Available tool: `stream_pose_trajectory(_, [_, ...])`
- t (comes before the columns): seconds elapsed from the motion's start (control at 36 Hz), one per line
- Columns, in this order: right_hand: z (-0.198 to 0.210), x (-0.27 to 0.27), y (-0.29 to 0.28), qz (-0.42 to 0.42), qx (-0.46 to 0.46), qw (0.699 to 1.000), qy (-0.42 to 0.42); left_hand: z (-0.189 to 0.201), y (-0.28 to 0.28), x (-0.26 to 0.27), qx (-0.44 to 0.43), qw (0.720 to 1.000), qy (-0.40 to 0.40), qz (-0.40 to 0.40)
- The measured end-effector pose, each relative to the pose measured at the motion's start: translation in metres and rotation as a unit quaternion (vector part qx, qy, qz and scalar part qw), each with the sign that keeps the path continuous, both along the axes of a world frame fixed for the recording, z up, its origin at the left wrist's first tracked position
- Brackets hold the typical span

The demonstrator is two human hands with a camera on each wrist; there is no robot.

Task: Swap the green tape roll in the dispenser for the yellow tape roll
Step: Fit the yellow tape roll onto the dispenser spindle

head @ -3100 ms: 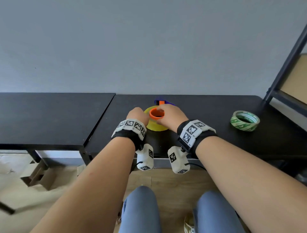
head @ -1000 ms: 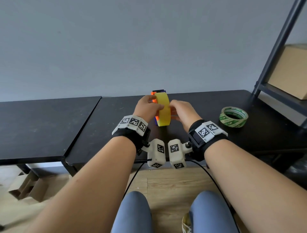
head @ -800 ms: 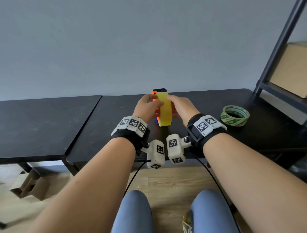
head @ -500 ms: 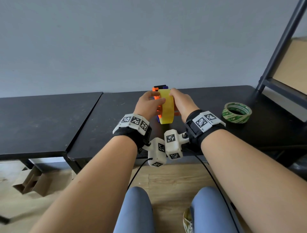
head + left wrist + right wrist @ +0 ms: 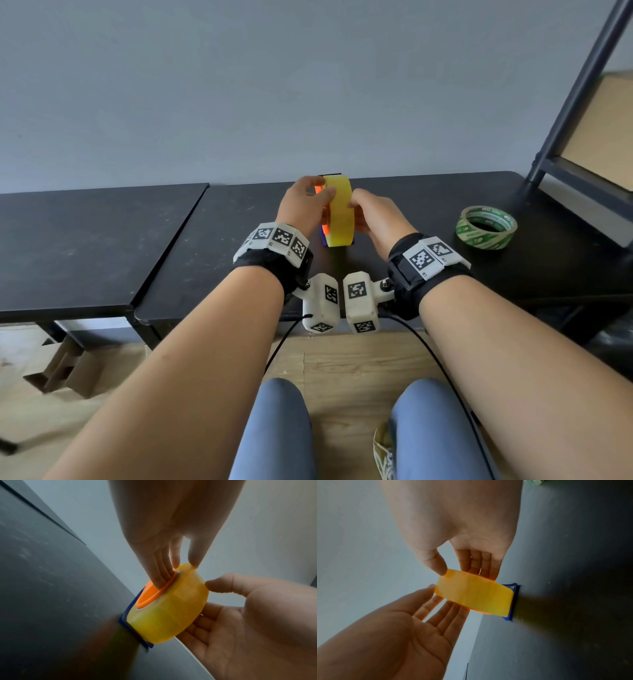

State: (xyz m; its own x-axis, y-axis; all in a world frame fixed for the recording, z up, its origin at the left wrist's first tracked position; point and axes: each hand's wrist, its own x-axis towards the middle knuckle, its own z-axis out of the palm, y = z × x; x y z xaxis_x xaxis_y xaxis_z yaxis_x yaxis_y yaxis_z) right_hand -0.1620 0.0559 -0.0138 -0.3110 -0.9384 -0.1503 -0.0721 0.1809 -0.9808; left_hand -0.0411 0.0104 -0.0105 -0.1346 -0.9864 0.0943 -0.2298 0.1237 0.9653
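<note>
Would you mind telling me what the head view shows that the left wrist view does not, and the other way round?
Only the head view shows the green tape roll lying flat on the black table, and the shelf frame. Only the left wrist view shows left fingers pressing into the orange hub. Both show the yellow tape roll, held upright between the left hand and right hand.

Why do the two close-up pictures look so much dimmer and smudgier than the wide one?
Head view: evenly lit and sharp, though the shelf post leans from wide-angle bending. Left wrist view: the left hand is dark against the bright wall, and the blue holder smears below the yellow tape roll. Right wrist view: the table fades into shadow.
</note>
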Motion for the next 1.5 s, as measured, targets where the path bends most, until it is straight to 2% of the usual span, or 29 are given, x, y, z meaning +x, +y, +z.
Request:
stream_pose_trajectory(0.14, [0.014,0.009,0.011,-0.002,-0.007,1.000,0.013,0.001,0.004,0.002,0.035,0.999,0.014,-0.025])
stream_pose_trajectory(0.58, [0.009,0.005,0.005,-0.006,-0.015,1.000,0.004,-0.005,0.005,0.004,0.006,0.998,0.002,-0.057])
stream_pose_trajectory(0.75, [0.009,0.008,0.005,-0.006,-0.007,1.000,0.011,-0.013,-0.014,0.005,-0.007,0.999,0.004,-0.039])
stream_pose_trajectory(0.97, [0.008,0.006,0.006,0.008,-0.020,0.999,-0.023,-0.007,-0.013,0.001,-0.022,0.999,-0.027,-0.026])
stream_pose_trajectory(1.22, [0.011,0.009,0.008,0.001,-0.014,1.000,-0.025,0.000,0.002,0.004,0.023,0.998,-0.006,-0.062])
stream_pose_trajectory(1.5, [0.004,0.004,0.003,-0.004,-0.003,1.000,-0.007,-0.005,-0.005,0.000,-0.001,0.997,-0.039,-0.067])
